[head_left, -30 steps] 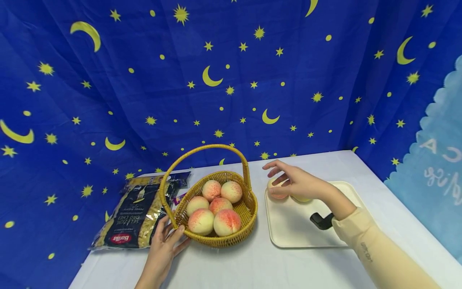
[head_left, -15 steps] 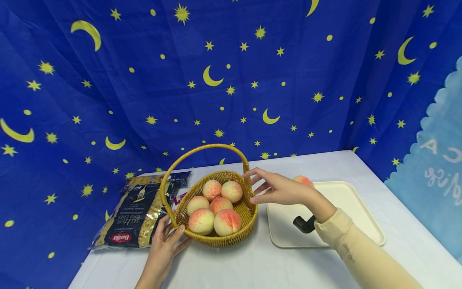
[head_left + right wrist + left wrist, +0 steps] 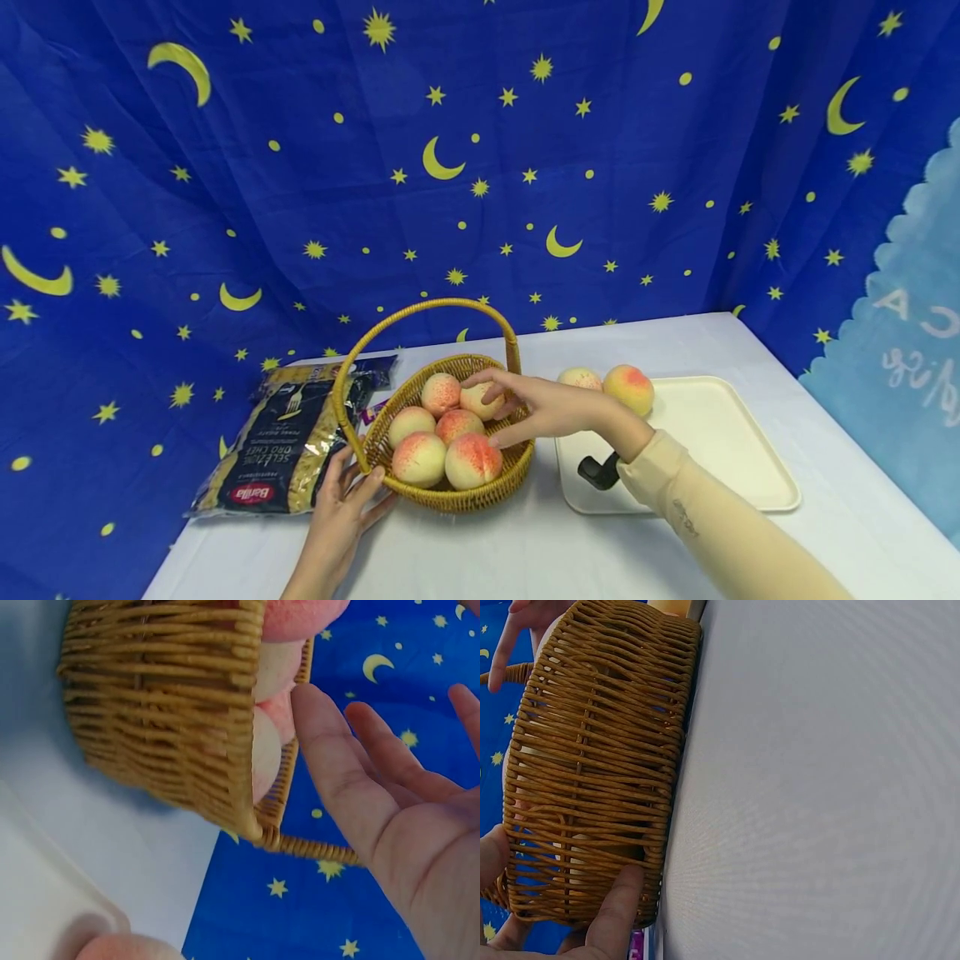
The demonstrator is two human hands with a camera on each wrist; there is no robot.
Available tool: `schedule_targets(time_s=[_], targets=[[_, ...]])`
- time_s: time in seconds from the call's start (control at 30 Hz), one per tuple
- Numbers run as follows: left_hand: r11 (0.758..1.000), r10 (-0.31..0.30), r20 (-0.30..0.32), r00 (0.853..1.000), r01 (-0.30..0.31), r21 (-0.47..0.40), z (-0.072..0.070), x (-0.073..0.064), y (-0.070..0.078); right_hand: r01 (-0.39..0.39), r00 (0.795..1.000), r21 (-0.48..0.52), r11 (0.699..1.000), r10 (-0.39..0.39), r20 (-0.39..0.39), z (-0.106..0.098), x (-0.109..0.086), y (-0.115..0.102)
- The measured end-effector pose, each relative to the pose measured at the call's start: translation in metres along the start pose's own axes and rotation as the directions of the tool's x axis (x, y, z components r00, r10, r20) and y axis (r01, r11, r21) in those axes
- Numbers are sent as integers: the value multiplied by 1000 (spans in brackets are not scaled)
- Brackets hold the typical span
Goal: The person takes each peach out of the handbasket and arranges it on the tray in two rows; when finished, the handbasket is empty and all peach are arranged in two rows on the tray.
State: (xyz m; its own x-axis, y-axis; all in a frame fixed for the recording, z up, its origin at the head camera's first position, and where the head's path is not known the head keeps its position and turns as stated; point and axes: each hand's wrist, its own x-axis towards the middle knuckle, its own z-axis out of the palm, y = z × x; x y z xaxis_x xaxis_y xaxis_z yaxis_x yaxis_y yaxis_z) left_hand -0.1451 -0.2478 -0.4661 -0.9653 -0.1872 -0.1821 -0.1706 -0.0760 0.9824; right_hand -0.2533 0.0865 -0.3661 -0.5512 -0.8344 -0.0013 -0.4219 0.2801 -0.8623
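Observation:
A wicker basket [image 3: 480,500] with a tall arched handle [image 3: 427,304] stands on the table, holding several pink-and-cream peaches [image 3: 418,460]. My left hand [image 3: 337,517] grips its near left side by the handle's base. In the left wrist view one finger [image 3: 619,907] lies against the woven wall and the thumb is at the rim. My right hand [image 3: 551,404] hangs over the basket's right side with fingers spread, holding nothing. Its fingertips overlap the peach [image 3: 477,402] at the back right. In the right wrist view, that hand [image 3: 420,825] shows its palm beside the rim.
A cream tray [image 3: 720,467] lies to the right, with a yellow-red peach [image 3: 628,388] and a paler peach [image 3: 579,378] at its back left corner. Left of the basket lie pasta bags [image 3: 262,450]. A blue star-patterned curtain [image 3: 480,100] hangs behind the table.
My right hand has moved left from the peaches on the tray to above the basket, uncovering those peaches. The left hand and the basket have stayed in place.

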Motion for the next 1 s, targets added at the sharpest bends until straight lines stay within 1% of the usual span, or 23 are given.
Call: schedule_targets(time_s=[0.2,0.33,0.53,0.6,0.7,0.77,0.83,0.9,1.0], targets=[[1000,21,7,1000,-21,-10,1,-2,1,-14,997,-24,1000,16,73,6,11,1],[1000,20,7,1000,-19,-15,1,-2,1,-24,993,-38,999,28,117,10,16,2],[1000,20,5,1000,-20,-13,1,-2,1,11,985,-66,998,0,172,14,24,1],[1000,21,8,1000,-21,-10,0,-1,0,12,983,-68,998,1,185,14,25,0],[1000,16,5,1000,-16,-14,0,-1,0,-29,980,-80,996,44,196,14,27,-2],[1000,15,6,1000,-15,-16,0,-1,0,-70,975,-80,994,85,207,14,28,-3],[1000,10,5,1000,-10,-18,0,-2,0,-114,967,-64,991,126,222,13,30,-3],[1000,9,4,1000,-8,-20,0,-2,1,-140,958,-27,990,142,249,12,32,-2],[1000,6,-1,1000,-6,-21,1,-2,1,-175,947,2,985,168,273,10,36,0]])
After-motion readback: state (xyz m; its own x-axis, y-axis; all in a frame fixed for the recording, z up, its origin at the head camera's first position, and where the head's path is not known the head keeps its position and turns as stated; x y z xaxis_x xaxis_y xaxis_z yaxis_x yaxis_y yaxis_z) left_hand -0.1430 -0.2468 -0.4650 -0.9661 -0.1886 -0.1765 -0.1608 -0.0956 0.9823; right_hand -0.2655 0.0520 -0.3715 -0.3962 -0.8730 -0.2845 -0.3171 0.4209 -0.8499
